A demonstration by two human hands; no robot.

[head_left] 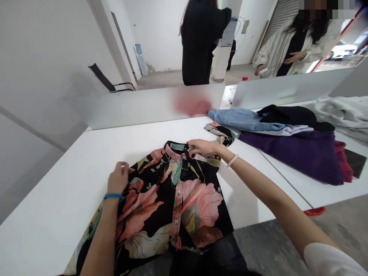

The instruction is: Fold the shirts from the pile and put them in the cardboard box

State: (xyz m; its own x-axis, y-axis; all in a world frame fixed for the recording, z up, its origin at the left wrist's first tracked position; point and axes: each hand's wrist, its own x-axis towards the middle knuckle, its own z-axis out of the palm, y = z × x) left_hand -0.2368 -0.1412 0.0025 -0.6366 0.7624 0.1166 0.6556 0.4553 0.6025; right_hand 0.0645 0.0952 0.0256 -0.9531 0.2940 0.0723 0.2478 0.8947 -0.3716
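A black shirt with large pink flowers [175, 199] lies front-up on the white table [57, 199], its hem hanging over the near edge. My left hand [118, 177] is closed in a pinch on the shirt's left shoulder edge; a blue band circles that wrist. My right hand [204, 147] reaches across to the collar and grips the fabric there, fingers curled; a white bead bracelet sits on that wrist. One sleeve [221, 132] of the shirt trails off to the right beyond the collar.
A pile of clothes lies at the right: a light blue garment [244, 119], a black one [287, 114], a purple one [304, 151], grey cloth [345, 111]. Low white partitions [138, 107] stand behind the table. Two people stand beyond them. A black chair [106, 81] is at the far left.
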